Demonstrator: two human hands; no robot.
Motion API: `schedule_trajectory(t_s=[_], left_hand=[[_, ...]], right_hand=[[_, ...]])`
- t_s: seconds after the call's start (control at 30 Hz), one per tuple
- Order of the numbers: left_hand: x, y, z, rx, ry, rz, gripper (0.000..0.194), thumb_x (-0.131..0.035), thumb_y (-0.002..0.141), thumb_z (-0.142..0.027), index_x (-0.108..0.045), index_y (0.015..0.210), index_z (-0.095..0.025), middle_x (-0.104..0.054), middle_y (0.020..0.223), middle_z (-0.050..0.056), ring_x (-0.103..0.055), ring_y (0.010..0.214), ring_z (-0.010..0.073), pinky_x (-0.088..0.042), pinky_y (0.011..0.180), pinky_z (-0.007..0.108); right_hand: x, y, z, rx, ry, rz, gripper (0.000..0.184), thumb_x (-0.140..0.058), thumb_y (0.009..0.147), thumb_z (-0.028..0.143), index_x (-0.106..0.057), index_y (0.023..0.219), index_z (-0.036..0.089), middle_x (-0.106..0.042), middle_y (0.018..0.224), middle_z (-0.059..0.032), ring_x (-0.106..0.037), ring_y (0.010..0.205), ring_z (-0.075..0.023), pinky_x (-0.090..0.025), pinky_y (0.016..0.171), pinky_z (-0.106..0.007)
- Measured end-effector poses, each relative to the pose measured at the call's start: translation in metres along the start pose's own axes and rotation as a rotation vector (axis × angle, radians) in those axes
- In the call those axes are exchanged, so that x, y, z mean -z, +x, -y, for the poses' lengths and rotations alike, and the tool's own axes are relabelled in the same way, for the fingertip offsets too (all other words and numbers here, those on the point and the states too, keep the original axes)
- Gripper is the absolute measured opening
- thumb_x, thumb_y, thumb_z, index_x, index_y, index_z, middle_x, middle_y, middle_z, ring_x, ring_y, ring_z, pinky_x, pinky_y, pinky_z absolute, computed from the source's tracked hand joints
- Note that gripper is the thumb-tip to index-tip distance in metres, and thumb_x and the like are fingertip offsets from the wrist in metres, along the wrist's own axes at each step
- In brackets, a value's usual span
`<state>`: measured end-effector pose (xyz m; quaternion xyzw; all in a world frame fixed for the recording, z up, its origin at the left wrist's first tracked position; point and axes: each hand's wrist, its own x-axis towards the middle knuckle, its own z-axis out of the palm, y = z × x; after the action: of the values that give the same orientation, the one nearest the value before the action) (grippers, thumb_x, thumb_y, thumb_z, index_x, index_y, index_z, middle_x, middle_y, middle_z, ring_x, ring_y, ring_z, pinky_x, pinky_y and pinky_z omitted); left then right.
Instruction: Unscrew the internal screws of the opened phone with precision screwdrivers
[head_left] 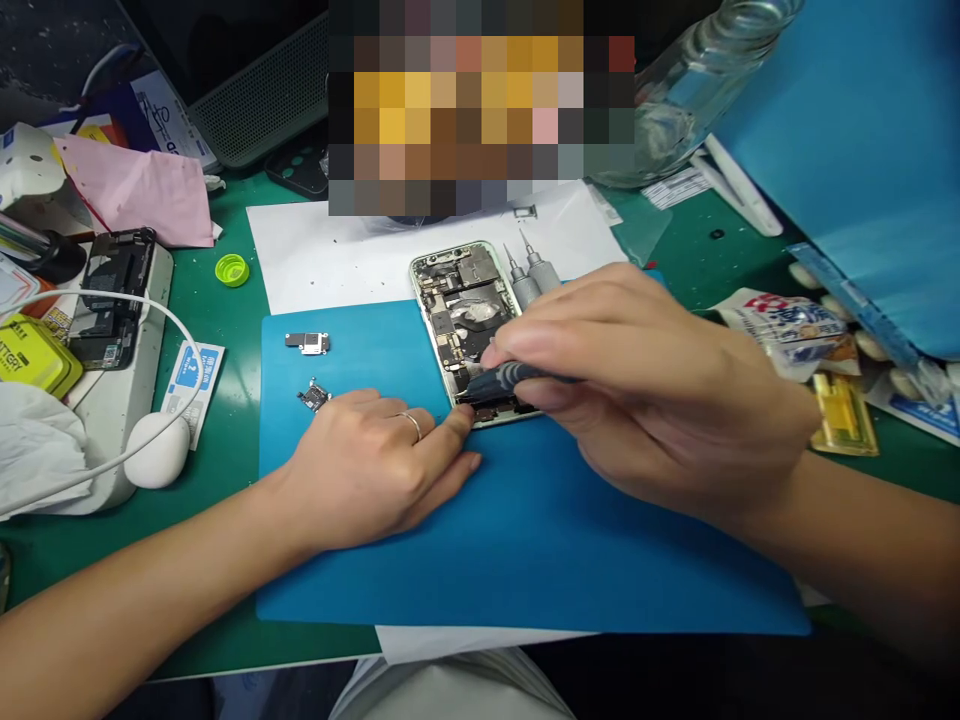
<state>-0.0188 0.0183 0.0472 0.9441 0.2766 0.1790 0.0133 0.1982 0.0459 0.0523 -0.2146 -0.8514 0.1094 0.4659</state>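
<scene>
An opened smartphone [480,310] lies on the blue mat [525,560], its inner parts bare. My left hand [382,460] rests on the mat with a ring on one finger; its index fingertip touches the phone's lower left corner, and the thumb lies apart below. From the right, my right hand [645,390] reaches over the phone's lower right side, fingers closed around black tweezers [499,380] with a ribbed grip. Their tips point at the lower left inside of the phone. A small metal-plated part [307,343] and a small dark module [313,395] lie left of the phone.
Two grey screwdrivers [534,270] lie beside the phone's upper right. A green cap [232,269], a white power strip [142,400] with phone parts on it, and a white cable [161,310] are at left. A glass jar [690,100] and snack packet [795,325] are at right.
</scene>
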Motion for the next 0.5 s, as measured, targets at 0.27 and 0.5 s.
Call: schedule_trajectory(t_s=[0.27, 0.5], left_hand=[[0.0015, -0.0010, 0.0007, -0.007, -0.005, 0.025, 0.029, -0.048, 0.109, -0.031, -0.068, 0.113, -0.011, -0.068, 0.068, -0.001, -0.066, 0.059, 0.0166, -0.044, 0.051, 0.034], [0.0029, 0.0007, 0.0003, 0.019, -0.048, 0.009, 0.031, -0.044, 0.109, -0.027, -0.069, 0.099, -0.012, -0.065, 0.064, 0.000, -0.062, 0.055, 0.0175, -0.040, 0.051, 0.033]], right_hand=[[0.0047, -0.0021, 0.0026, -0.064, 0.062, 0.091, 0.061, -0.057, 0.092, 0.000, -0.050, 0.147, 0.026, -0.075, 0.119, -0.0059, -0.068, 0.110, -0.0187, -0.057, 0.097, -0.037], [0.0008, 0.0056, 0.0064, -0.031, 0.083, 0.101, 0.041, -0.056, 0.095, 0.005, -0.057, 0.132, 0.022, -0.077, 0.106, -0.0033, -0.073, 0.097, -0.0166, -0.062, 0.089, -0.035]])
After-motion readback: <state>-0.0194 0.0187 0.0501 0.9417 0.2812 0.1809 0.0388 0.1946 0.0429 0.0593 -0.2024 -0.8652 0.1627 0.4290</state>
